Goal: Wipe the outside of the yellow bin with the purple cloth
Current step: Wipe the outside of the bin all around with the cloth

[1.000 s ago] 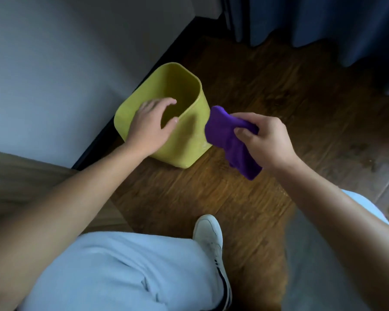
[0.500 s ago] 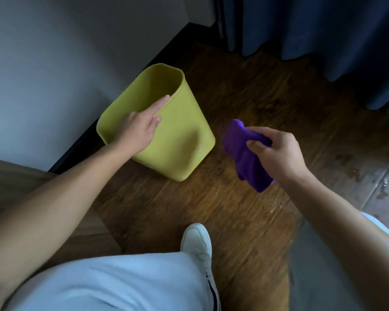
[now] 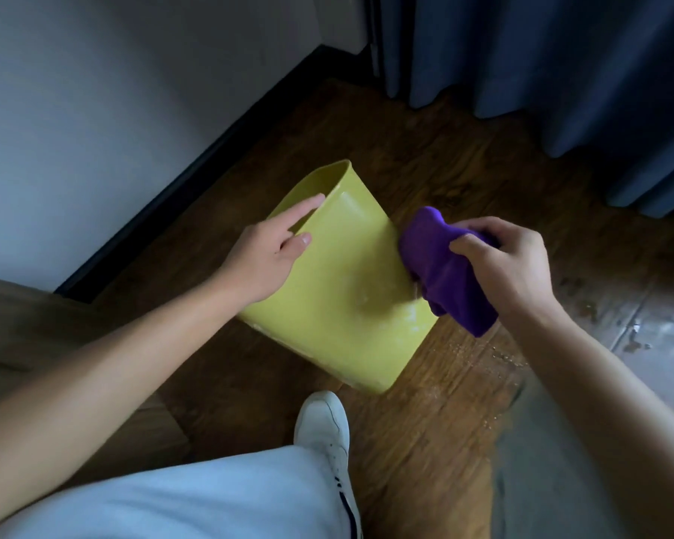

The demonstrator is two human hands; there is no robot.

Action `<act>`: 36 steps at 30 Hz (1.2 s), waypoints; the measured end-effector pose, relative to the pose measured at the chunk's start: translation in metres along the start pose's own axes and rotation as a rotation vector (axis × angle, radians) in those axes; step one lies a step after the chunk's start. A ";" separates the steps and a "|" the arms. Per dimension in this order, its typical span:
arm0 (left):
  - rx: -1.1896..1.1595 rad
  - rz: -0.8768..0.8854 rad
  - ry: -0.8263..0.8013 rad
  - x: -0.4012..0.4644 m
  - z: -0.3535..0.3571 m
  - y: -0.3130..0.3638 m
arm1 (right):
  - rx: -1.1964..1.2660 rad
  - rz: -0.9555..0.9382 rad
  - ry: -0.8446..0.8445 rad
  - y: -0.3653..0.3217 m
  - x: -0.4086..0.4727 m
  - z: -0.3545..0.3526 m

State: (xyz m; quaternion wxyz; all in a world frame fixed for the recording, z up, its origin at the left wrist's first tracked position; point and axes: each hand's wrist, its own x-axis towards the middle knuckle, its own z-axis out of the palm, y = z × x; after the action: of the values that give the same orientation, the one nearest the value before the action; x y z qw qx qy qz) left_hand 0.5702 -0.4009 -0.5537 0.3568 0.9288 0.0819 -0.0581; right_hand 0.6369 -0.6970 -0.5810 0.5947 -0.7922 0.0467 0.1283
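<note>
The yellow bin [image 3: 339, 305] is tipped far over on the wooden floor, its mouth turned up and left toward the wall, and its broad side faces me. My left hand [image 3: 267, 252] holds its rim, fingers over the edge into the opening and thumb on the outer side. My right hand [image 3: 510, 266] is closed around the bunched purple cloth [image 3: 440, 266], which presses against the bin's right edge. Pale smears show on the yellow side near the cloth.
A white wall with a dark skirting board [image 3: 180, 184] runs along the left. Dark blue curtains [image 3: 561, 72] hang at the back right. My white shoe [image 3: 323, 425] and pale trouser leg are just below the bin. Crumbs and wet marks lie on the floor [image 3: 502, 359] at right.
The bin has tipped further over, now showing its side. My right hand brought the cloth left from clear of the bin to against its right edge. My left hand stays on the rim.
</note>
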 end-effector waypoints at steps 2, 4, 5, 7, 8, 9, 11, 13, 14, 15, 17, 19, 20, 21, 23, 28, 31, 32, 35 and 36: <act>-0.015 0.007 0.004 -0.006 0.008 -0.001 | 0.009 0.002 0.014 -0.003 -0.001 -0.002; -0.020 0.013 0.014 -0.010 0.012 -0.002 | 0.015 0.003 0.009 -0.004 -0.003 -0.003; -0.014 0.018 0.019 -0.011 0.012 -0.001 | 0.006 0.000 0.011 -0.005 -0.004 -0.002; 0.016 0.031 0.016 -0.011 0.013 0.002 | -0.018 -0.016 0.025 -0.006 -0.007 0.001; 0.046 0.040 0.009 -0.011 0.014 0.002 | -0.026 -0.036 0.033 -0.007 -0.007 0.004; 0.083 0.051 -0.001 -0.012 0.014 0.003 | -0.033 -0.058 0.041 -0.010 -0.008 0.006; 0.148 0.077 -0.007 -0.014 0.015 0.002 | -0.041 -0.118 0.063 -0.019 -0.006 0.013; 0.161 0.101 0.004 -0.015 0.017 0.003 | -0.039 -0.219 0.064 -0.030 0.001 0.025; 0.163 0.117 0.012 -0.016 0.019 0.004 | -0.031 -0.277 0.058 -0.035 0.005 0.034; 0.167 0.129 0.026 -0.017 0.020 0.006 | -0.016 -0.332 0.050 -0.038 0.009 0.045; 0.185 0.132 0.060 -0.017 0.021 0.010 | 0.016 -0.419 0.025 -0.035 0.012 0.068; 0.195 0.129 0.078 -0.017 0.023 0.011 | 0.026 -0.451 -0.044 -0.024 0.011 0.087; 0.204 0.139 0.086 -0.017 0.023 0.011 | 0.012 -0.464 -0.082 -0.017 0.009 0.093; 0.217 0.152 0.094 -0.017 0.024 0.010 | -0.015 -0.495 -0.107 -0.011 0.007 0.097; 0.234 0.164 0.105 -0.018 0.024 0.009 | -0.083 -0.585 -0.117 -0.001 0.008 0.102; 0.273 0.193 0.106 -0.018 0.022 0.010 | -0.261 -0.534 -0.031 0.018 0.022 0.110; 0.273 0.180 0.101 -0.017 0.020 0.006 | -0.234 -0.508 -0.039 0.028 0.026 0.109; 0.271 0.172 0.098 -0.018 0.018 0.004 | -0.223 -0.484 -0.045 0.032 0.028 0.108; 0.238 0.144 0.104 -0.020 0.019 -0.002 | -0.217 -0.347 -0.055 0.046 0.033 0.104; 0.218 0.129 0.107 -0.021 0.020 -0.004 | -0.218 -0.304 -0.058 0.052 0.034 0.102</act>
State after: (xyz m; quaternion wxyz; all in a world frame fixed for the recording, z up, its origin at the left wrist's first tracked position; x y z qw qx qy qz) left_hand 0.5478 -0.4140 -0.5672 0.2521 0.9671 0.0340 0.0062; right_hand 0.6423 -0.6117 -0.6649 0.5191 -0.8459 -0.1047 0.0642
